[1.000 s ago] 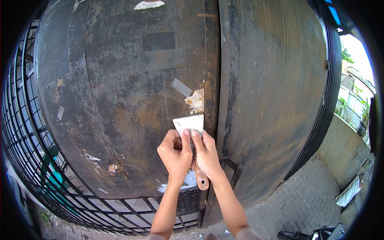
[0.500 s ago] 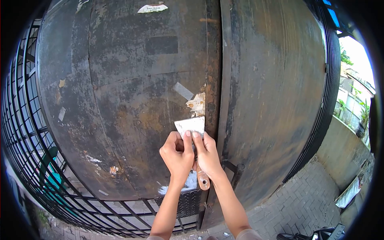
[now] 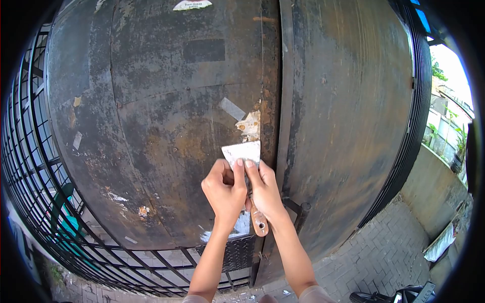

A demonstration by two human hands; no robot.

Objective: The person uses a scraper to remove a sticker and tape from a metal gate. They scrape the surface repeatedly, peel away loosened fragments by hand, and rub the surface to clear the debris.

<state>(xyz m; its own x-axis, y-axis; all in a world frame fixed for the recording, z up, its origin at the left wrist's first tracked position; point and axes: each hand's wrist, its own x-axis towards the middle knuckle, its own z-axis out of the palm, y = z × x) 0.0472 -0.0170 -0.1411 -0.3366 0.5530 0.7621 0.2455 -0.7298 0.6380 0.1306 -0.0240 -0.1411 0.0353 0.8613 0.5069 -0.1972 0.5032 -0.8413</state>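
A putty knife (image 3: 243, 151) with a broad pale blade and a worn wooden handle (image 3: 259, 222) is in front of the rusty metal gate (image 3: 187, 131). My right hand (image 3: 264, 194) wraps round its handle, the index finger stretched onto the blade. My left hand (image 3: 225, 192) is beside it, index fingertip on the blade and the other fingers curled. The blade's upper edge lies at the lower end of a torn paper remnant (image 3: 249, 123). A grey strip of tape (image 3: 232, 109) sticks up and left of the remnant.
A printed sticker scrap (image 3: 193, 5) is at the top. White residue (image 3: 241, 225) lies below my hands, near a gate latch (image 3: 302, 212). Black bars (image 3: 151, 262) run along the lower left. Part of a motorcycle (image 3: 411, 294) stands at the lower right on paving (image 3: 374, 257).
The putty knife has moved slightly up along the gate with both hands. Less of the paper remnant's lower part shows above the blade.
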